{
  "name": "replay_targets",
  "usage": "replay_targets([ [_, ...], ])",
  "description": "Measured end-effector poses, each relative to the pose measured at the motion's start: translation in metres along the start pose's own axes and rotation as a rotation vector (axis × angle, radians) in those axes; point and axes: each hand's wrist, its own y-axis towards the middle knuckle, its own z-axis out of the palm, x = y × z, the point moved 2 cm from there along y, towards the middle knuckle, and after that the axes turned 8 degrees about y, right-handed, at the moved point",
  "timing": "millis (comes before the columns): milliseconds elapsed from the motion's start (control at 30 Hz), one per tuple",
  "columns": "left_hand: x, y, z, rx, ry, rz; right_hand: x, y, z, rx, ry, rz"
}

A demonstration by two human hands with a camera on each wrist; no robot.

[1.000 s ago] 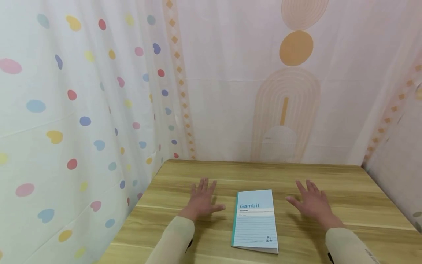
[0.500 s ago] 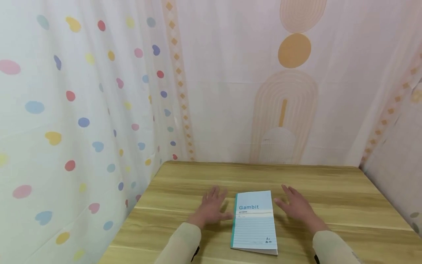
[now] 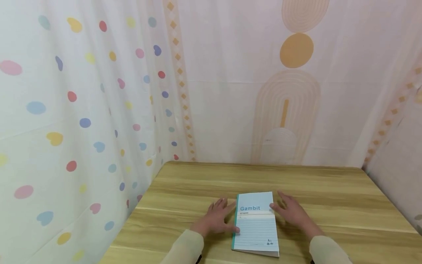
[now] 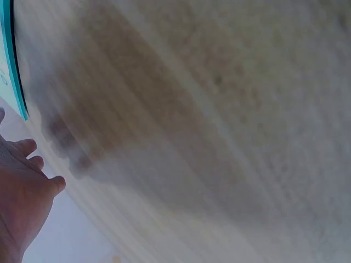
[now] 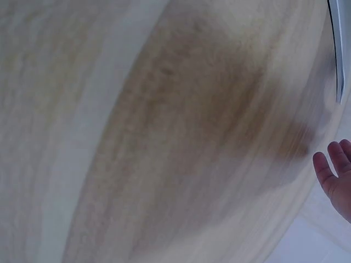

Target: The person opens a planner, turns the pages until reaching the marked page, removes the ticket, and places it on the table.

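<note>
A pale blue notebook point(image 3: 255, 225) with "Gambit" on its cover and a teal spine lies on the wooden table, its front right corner lifted slightly. My left hand point(image 3: 215, 219) is at the spine side, fingers spread, with the thumb tip overlapping the cover's left edge. On the opposite side is my right hand point(image 3: 292, 211), its thumb tip right at the notebook's right edge and its fingers extended. In the left wrist view the teal spine point(image 4: 13, 66) shows beyond the left hand point(image 4: 27, 192). The right wrist view catches the notebook's page edge point(image 5: 338, 55) above the right hand point(image 5: 339, 178).
The wooden table point(image 3: 184, 179) reaches back to a white curtain point(image 3: 224, 91) with arch and circle prints. Another curtain point(image 3: 95, 73), covered in coloured dots, hangs along the left side. A further pale curtain point(image 3: 407, 146) is on the right.
Both hands have moved inward from either side, from apart from the notebook to its left and right edges. The notebook stays in place on the table.
</note>
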Motion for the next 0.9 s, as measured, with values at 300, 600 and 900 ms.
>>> replay_targets([
  [300, -0.002, -0.008, 0.003, 0.070, -0.009, 0.002, -0.001, 0.003, 0.007, 0.002, 0.063, -0.014],
  [600, -0.001, -0.011, 0.006, 0.086, -0.023, 0.000, -0.001, 0.016, 0.012, -0.016, 0.033, -0.008],
  [900, -0.002, -0.009, 0.007, 0.078, -0.019, -0.017, 0.003, 0.032, 0.011, -0.008, 0.118, 0.047],
])
